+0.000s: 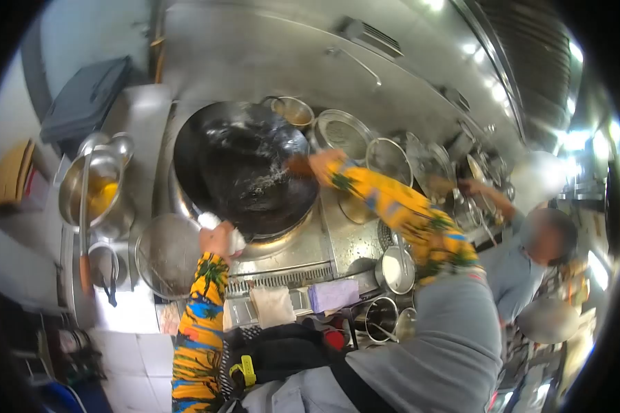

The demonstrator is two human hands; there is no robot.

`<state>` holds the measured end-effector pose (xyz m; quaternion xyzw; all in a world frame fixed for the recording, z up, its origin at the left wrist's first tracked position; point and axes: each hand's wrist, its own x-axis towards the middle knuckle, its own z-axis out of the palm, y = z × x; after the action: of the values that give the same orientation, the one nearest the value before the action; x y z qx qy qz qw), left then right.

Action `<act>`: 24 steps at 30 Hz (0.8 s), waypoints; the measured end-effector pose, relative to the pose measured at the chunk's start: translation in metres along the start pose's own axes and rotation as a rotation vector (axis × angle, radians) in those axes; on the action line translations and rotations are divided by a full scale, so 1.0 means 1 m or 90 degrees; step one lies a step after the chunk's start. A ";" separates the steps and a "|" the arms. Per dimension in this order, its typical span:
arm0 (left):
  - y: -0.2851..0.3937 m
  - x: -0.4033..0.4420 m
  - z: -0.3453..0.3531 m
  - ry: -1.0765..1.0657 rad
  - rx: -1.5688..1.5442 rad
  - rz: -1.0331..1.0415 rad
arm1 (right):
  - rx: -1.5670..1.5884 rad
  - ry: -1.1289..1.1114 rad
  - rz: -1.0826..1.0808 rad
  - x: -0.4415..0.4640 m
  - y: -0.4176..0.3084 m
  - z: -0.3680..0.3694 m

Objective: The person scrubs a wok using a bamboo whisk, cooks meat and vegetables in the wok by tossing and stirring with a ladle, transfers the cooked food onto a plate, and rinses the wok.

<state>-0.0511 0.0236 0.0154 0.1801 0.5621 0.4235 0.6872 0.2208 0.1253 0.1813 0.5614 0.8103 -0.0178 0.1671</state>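
A large black wok [220, 158] sits tilted on the stove, its inside wet and glinting. At its near rim, my left hand [217, 239] is closed round a white cloth [237, 242] pressed against the wok's edge. Over the right side of the wok, my right hand [326, 167] grips a brown brush [299, 165], which is blurred; its lower end is near the splashing liquid. Patterned yellow sleeves cover both forearms.
Left of the wok stand a steel pot with yellow liquid [103, 196], a ladle [84, 227] and a round strainer [169, 255]. Folded cloths [333, 294] lie along the front edge. Bowls and a sieve [342, 134] stand to the right, where another person [523, 268] works close by.
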 end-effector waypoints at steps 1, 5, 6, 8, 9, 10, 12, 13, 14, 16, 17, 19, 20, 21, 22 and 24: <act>-0.002 0.000 0.000 -0.009 0.001 -0.012 | 0.003 0.039 0.044 0.011 0.014 0.002; 0.021 -0.036 0.017 0.060 -0.007 0.049 | 0.064 0.115 0.103 0.049 -0.048 0.097; 0.019 -0.037 0.017 0.050 0.007 0.058 | 0.082 0.126 0.029 0.017 -0.059 0.103; 0.011 -0.016 0.008 0.036 0.008 0.048 | 0.032 0.169 -0.130 -0.028 -0.038 0.096; -0.011 0.013 -0.009 0.020 0.071 0.118 | -0.014 0.026 -0.068 -0.042 -0.028 0.057; -0.036 0.048 -0.027 0.005 0.133 0.192 | -0.043 0.002 -0.021 -0.020 0.000 0.051; 0.007 -0.002 0.004 0.058 -0.011 -0.002 | -0.002 0.046 0.053 0.028 0.022 0.072; 0.005 0.003 0.004 0.052 0.010 0.028 | 0.061 0.116 0.081 0.060 0.010 0.073; -0.002 0.014 0.004 0.048 0.027 0.059 | 0.121 0.187 0.106 0.095 -0.003 0.068; 0.000 0.008 0.003 0.063 -0.029 0.062 | 0.273 0.285 0.106 0.127 -0.052 0.061; 0.001 0.006 0.001 0.069 -0.009 0.034 | 0.360 0.306 0.094 0.114 -0.088 0.071; 0.000 -0.003 0.003 0.089 -0.004 0.108 | 0.361 0.246 0.032 0.075 -0.141 0.072; 0.003 -0.006 -0.001 0.086 0.014 0.122 | 0.322 0.209 -0.014 0.041 -0.156 0.064; 0.005 -0.009 -0.006 0.084 0.032 0.138 | 0.281 0.174 -0.062 -0.001 -0.158 0.057; 0.008 -0.011 -0.009 0.080 0.051 0.154 | 0.221 0.149 -0.108 -0.041 -0.152 0.048; 0.021 -0.019 -0.029 0.096 0.096 0.177 | 0.097 0.096 -0.219 -0.089 -0.122 0.064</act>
<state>-0.0861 0.0142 0.0338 0.2749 0.6122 0.4833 0.5622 0.1534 -0.0140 0.1275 0.4255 0.9008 -0.0649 0.0575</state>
